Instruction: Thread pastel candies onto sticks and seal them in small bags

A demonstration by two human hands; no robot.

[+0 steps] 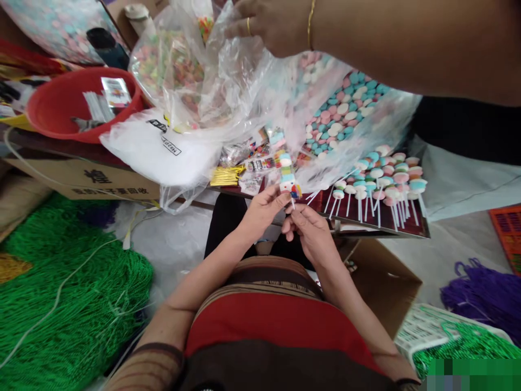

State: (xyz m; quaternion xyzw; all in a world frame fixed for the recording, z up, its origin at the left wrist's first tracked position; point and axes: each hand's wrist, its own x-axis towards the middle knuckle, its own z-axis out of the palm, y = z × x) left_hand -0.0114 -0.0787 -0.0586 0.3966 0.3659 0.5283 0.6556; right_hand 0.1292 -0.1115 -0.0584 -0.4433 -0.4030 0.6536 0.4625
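Left hand [264, 210]: fingers clamp candy skewer [287, 172] low!
Right hand [310, 229]: fingers pinch its stick [292, 203].
Wrapper [296, 191]: closing step, seemingly; next wants steady grip.

Forearms [207, 271] angled inward, left hand [259, 213] and right hand [312, 231] close together, fingers [272, 194] bent

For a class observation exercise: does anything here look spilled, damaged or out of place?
Nothing looks plainly spilled or damaged. Slightly untidy: clear plastic droops over the front edge of the table below the white bag.
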